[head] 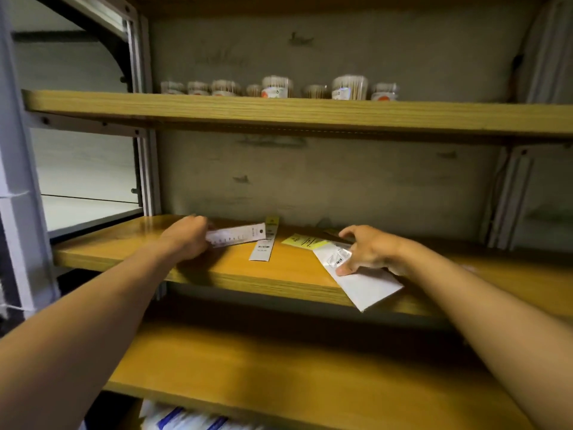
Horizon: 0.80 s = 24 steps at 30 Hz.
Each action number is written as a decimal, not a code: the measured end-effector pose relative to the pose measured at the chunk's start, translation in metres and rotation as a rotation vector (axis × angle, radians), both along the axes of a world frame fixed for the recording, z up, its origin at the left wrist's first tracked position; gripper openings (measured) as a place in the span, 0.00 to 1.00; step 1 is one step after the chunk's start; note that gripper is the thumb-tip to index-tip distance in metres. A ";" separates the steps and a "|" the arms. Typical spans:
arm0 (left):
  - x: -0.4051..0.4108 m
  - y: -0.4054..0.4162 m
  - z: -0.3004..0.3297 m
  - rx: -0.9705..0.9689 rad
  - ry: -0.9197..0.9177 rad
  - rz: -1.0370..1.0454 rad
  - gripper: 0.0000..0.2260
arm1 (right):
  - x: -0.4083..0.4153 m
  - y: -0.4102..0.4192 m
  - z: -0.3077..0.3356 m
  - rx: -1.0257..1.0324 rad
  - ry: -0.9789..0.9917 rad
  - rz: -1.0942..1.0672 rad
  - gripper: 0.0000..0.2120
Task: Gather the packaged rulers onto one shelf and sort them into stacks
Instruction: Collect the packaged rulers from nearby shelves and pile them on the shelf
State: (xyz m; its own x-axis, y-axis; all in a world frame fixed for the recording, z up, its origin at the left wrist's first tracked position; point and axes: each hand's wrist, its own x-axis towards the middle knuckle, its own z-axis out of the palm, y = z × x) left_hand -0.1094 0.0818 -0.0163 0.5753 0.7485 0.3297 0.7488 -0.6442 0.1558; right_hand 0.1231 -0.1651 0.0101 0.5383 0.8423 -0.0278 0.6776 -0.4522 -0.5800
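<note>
On the middle wooden shelf (pixel 130 243) my left hand (pixel 186 237) grips one end of a white packaged ruler (pixel 238 235) that points to the right. A second narrow packaged ruler (pixel 263 245) with a yellow top lies flat just right of it. My right hand (pixel 369 251) presses thumb and fingers on a wide white package (pixel 366 283) that overhangs the shelf's front edge. A yellow-labelled package (pixel 305 241) lies behind it, partly hidden by my right hand.
The upper shelf (pixel 279 111) carries a row of several clear tubs (pixel 348 87) of cotton swabs. The lower shelf (pixel 279 367) runs below my arms, with blue-and-white packs (pixel 186 420) under it. White metal uprights (pixel 144 169) frame the left side.
</note>
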 end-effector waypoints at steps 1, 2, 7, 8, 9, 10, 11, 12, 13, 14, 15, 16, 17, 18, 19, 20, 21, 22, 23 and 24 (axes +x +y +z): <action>-0.001 -0.004 0.002 0.021 0.008 -0.013 0.15 | -0.001 -0.004 0.001 0.036 0.015 0.000 0.43; -0.001 -0.009 0.004 0.030 -0.003 -0.025 0.14 | 0.000 -0.009 0.002 0.078 0.020 -0.001 0.42; 0.025 -0.052 0.027 -0.026 -0.211 -0.239 0.14 | 0.012 -0.047 0.012 0.320 0.092 -0.086 0.39; 0.033 -0.065 0.031 -0.072 -0.233 -0.301 0.13 | 0.016 -0.057 0.011 0.340 0.100 -0.114 0.44; 0.043 -0.079 0.035 -0.101 -0.242 -0.356 0.12 | 0.020 -0.066 0.011 0.356 0.092 -0.147 0.50; 0.054 -0.091 0.039 -0.120 -0.251 -0.399 0.11 | 0.023 -0.077 0.012 0.373 0.070 -0.176 0.55; 0.064 -0.103 0.041 -0.146 -0.272 -0.436 0.09 | 0.026 -0.089 0.015 0.390 0.052 -0.195 0.55; 0.074 -0.115 0.043 -0.193 -0.301 -0.485 0.08 | 0.030 -0.103 0.018 0.399 0.039 -0.203 0.51; 0.083 -0.127 0.043 -0.249 -0.331 -0.545 0.06 | 0.033 -0.117 0.022 0.402 0.024 -0.203 0.42; 0.094 -0.138 0.043 -0.288 -0.359 -0.616 0.05 | 0.036 -0.132 0.026 0.401 0.003 -0.202 0.31; 0.106 -0.149 0.044 -0.303 -0.374 -0.682 0.04 | 0.040 -0.146 0.029 0.409 -0.014 -0.209 0.23; 0.119 -0.161 0.043 -0.317 -0.383 -0.742 0.04 | 0.044 -0.160 0.030 0.429 -0.025 -0.221 0.19; 0.131 -0.176 0.044 -0.343 -0.391 -0.803 0.04 | 0.049 -0.174 0.031 0.455 -0.027 -0.242 0.17; 0.145 -0.189 0.044 -0.378 -0.399 -0.864 0.04 | 0.053 -0.188 0.031 0.481 -0.023 -0.270 0.16; 0.158 -0.204 0.045 -0.421 -0.407 -0.924 0.05 | 0.057 -0.202 0.031 0.505 -0.021 -0.294 0.16; 0.172 -0.219 0.046 -0.466 -0.408 -0.974 0.06 | 0.059 -0.217 0.032 0.525 -0.023 -0.311 0.15; 0.184 -0.235 0.047 -0.510 -0.406 -1.020 0.06 | 0.060 -0.233 0.032 0.537 -0.033 -0.325 0.14; 0.196 -0.252 0.049 -0.547 -0.402 -1.063 0.06 | 0.061 -0.249 0.033 0.544 -0.047 -0.336 0.13; 0.206 -0.271 0.051 -0.592 -0.403 -1.112 0.07 | 0.063 -0.267 0.033 0.547 -0.065 -0.353 0.13; 0.217 -0.290 0.052 -0.637 -0.405 -1.157 0.08 | 0.065 -0.285 0.034 0.550 -0.087 -0.374 0.14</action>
